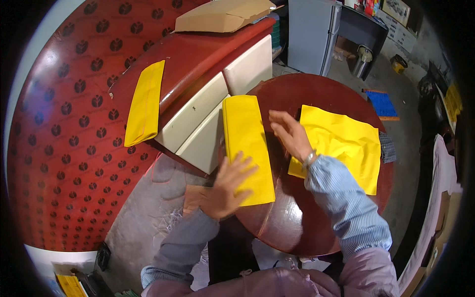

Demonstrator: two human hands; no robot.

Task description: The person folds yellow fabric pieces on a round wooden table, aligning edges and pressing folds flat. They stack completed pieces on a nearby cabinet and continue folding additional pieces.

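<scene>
A long, flat folded yellow stack, of cloth or paper, lies along the left side of the round reddish-brown table. My left hand is spread over its lower left edge, fingers apart and somewhat blurred. Between that stack and a creased yellow sheet on the right is my right hand. Its fingers stretch toward the upper left, slightly bent, with nothing in them. Part of the yellow sheet is hidden behind my right wrist.
Another folded yellow piece lies on the red cabinet top at the left. A cardboard piece is farther back. White drawers border the round table. A dark cloth sticks out at its right edge. Beyond stands a grey refrigerator.
</scene>
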